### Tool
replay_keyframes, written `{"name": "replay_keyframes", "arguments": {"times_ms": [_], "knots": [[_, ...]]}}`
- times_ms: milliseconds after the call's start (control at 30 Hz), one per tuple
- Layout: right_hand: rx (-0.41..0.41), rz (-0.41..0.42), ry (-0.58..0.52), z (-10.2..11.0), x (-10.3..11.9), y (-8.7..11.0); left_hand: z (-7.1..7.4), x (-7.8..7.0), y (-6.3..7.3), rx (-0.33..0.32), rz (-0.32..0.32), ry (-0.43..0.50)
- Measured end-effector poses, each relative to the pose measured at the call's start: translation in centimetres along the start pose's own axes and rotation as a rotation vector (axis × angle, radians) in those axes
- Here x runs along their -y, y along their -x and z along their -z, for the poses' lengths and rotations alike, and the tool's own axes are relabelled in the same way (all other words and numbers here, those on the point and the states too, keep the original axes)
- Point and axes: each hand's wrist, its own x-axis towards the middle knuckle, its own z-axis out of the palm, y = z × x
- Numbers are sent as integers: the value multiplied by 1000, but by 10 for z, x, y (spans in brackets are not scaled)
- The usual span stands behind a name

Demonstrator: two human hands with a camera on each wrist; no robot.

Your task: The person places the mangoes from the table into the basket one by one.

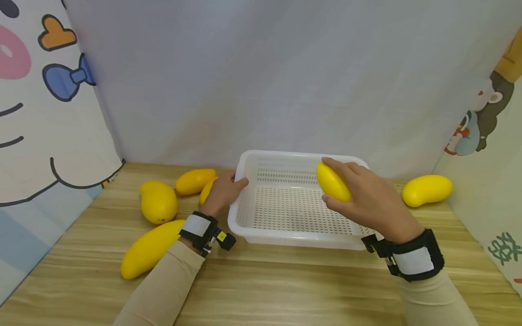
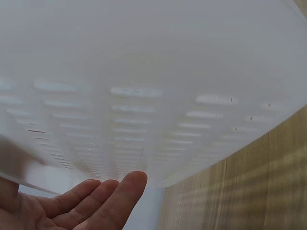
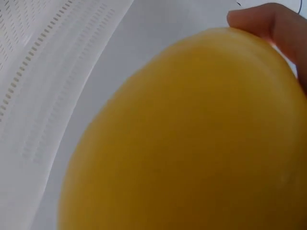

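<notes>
My left hand (image 1: 222, 194) grips the basket (image 1: 285, 235) at nine o'clock. My right hand (image 1: 372, 199) grasps a fruit (image 1: 332, 183) at its ten o'clock.

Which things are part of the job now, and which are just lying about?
Part of it:
white basket, held by left hand
yellow fruit, held by right hand

Lying about, I think:
four fruits, left
lone fruit, right

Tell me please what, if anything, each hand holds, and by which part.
The right hand grips a yellow fruit roughly by its far and near ends; the left hand holds the white basket by its left rim.
</notes>
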Motion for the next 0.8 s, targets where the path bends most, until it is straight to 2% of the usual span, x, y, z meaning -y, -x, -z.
{"name": "replay_keyframes", "arguments": {"times_ms": [533, 800], "knots": [[-1, 92, -2, -5, 8, -28, 0, 4, 0, -11, -31, 8], [53, 175, 5, -17, 16, -42, -1, 2, 2, -12, -30, -1]]}}
